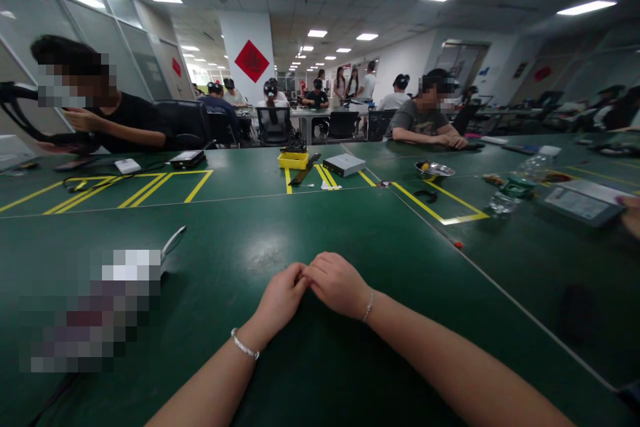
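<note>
one left grip point(281, 298), one right grip point(339, 284), two bracelets point(245, 345), one yellow tray point(293, 160), one metal bowl point(434, 170), one bottle point(517, 186)

A yellow tray point(293, 160), white box point(344, 164) and metal bowl point(434, 170) sit across the table.

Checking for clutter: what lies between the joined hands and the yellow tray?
Head view: bare green table and one pale seam separate left hand, right hand and yellow tray.

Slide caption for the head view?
Left hand and right hand rest together, fingertips touching, on the green table; a person in grey sits beyond.
</note>
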Demonstrator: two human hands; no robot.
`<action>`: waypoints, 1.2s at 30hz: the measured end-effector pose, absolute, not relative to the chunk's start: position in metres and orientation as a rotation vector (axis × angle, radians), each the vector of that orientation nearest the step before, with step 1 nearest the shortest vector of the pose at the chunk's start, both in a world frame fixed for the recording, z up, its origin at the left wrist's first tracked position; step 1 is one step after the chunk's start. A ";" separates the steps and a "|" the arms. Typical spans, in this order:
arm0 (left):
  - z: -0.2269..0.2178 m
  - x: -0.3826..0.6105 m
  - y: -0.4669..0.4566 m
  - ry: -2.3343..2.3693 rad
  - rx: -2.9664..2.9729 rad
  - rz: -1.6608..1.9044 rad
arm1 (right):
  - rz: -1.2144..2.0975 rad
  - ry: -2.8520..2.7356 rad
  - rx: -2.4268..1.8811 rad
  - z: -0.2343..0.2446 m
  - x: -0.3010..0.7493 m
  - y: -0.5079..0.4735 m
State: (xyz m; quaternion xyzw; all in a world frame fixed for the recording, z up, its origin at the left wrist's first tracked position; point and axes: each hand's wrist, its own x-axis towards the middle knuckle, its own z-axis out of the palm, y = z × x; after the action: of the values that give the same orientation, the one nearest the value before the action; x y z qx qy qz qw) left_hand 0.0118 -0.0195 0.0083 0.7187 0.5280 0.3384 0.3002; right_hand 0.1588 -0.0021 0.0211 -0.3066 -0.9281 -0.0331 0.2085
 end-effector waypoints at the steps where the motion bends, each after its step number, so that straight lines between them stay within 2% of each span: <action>1: 0.008 0.012 -0.019 1.391 1.902 0.905 | -0.061 -2.595 -0.838 0.022 0.159 -0.003; 5: 0.005 0.011 -0.016 1.320 1.689 0.960 | 0.011 -2.526 -0.991 0.034 0.191 0.018; 11: 0.008 0.007 -0.012 1.235 1.370 1.066 | -0.331 -1.706 -2.161 0.026 0.315 0.063; 14: 0.011 0.006 -0.011 1.251 1.293 1.100 | -0.117 -1.341 -2.547 0.010 0.373 0.069; 17: 0.011 0.005 -0.011 1.221 1.235 1.143 | 0.103 -1.246 -2.685 0.001 0.398 0.070; 23: 0.005 0.001 -0.009 1.132 1.138 1.240 | -0.050 -1.347 -2.718 0.006 0.393 0.069; 28: 0.004 0.000 -0.007 1.058 1.041 1.275 | -0.101 -1.539 -2.493 0.016 0.373 0.071; 32: 0.006 0.000 -0.007 1.053 1.050 1.260 | 0.177 -1.693 -2.173 0.020 0.322 0.075; 36: 0.006 -0.001 -0.007 1.078 1.062 1.264 | 0.736 -1.755 -1.647 0.020 0.251 0.067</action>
State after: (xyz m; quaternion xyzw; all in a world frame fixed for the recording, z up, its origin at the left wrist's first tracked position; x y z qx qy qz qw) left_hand -0.0007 -0.0072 0.0056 0.4491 0.4560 0.5343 0.5521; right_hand 0.2514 0.0671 0.0202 -0.6227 -0.6637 0.2784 0.3072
